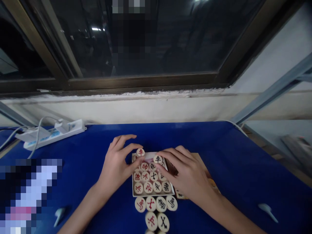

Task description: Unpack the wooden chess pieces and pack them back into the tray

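Between its thumb and index finger, my left hand (119,159) pinches a round Chinese chess piece with a red character (140,152) above the box's far left corner. My right hand (182,165) grips a Chinese chess piece with a black character (158,159) over the far right part of the box. Below them is a shallow white box (153,196) with rows of pieces, red ones on the left and black ones on the right. Part of the far row is hidden by my fingers. Just in front of the box lie more pieces, such as a red one (151,221) and a black one (163,222).
Partly under my right arm lies a brownish box or lid (198,159). A white power strip (56,133) with cables sits at the back left of the blue table (102,201). White earbuds lie apart, one left (58,214), one right (268,211). Behind is a window.
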A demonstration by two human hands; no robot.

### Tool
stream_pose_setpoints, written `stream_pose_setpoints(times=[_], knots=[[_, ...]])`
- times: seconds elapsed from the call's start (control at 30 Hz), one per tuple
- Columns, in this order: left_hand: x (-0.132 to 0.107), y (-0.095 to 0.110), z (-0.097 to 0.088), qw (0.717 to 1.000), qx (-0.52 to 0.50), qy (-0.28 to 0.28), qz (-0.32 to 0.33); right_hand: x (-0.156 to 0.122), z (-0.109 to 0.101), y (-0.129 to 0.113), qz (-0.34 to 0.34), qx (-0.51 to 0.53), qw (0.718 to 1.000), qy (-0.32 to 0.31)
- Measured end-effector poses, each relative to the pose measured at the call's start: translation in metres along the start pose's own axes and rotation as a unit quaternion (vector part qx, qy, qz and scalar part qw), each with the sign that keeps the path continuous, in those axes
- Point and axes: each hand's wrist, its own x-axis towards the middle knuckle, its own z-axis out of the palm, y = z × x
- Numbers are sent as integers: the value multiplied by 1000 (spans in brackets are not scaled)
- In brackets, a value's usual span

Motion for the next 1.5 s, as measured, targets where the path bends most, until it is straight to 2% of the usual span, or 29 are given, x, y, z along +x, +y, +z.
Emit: stream_pose_setpoints(times=[0.2, 0.3, 0.5, 0.63, 0.77, 0.87, 0.97, 1.13, 1.23, 1.37, 1.43, 1.5], knots=[[-4, -6, 11, 997, 12, -77, -23, 6, 13, -2, 9, -49, 998, -42], [-6, -9, 16, 995, 17, -96, -31, 6, 13, -3, 8, -56, 997, -47], [-4, -12, 16, 996, -5, -80, -34, 6, 13, -1, 3, -19, 998, -58], [-4, -9, 18, 995, -5, -91, -46, 6, 16, -3, -2, -43, 996, -72], [-4, -5, 17, 992, 14, -121, -18, 5, 14, -9, -10, -69, 994, -82], [-2, -6, 13, 994, 3, -113, -8, 3, 10, -12, -20, -72, 994, -76], [-2, -9, 9, 995, 29, -97, -12, 0, 6, -13, -12, -41, 998, -52], [-7, -14, 13, 993, 44, -109, 8, -5, 4, -9, 17, 17, 999, -41], [-2, -12, 12, 997, 18, -71, 16, 1, 0, -7, 14, 27, 999, -28], [1, 9, -10, 999, -8, 28, 46, 10, -25, -15, -2, 85, 996, 25], [-17, 28, -25, 996, -14, 85, 24, 1, -42, -25, 5, 117, 991, 62], [-52, 47, -35, 990, -23, 138, -34, -22, -52, -37, 43, 112, 987, 107]])
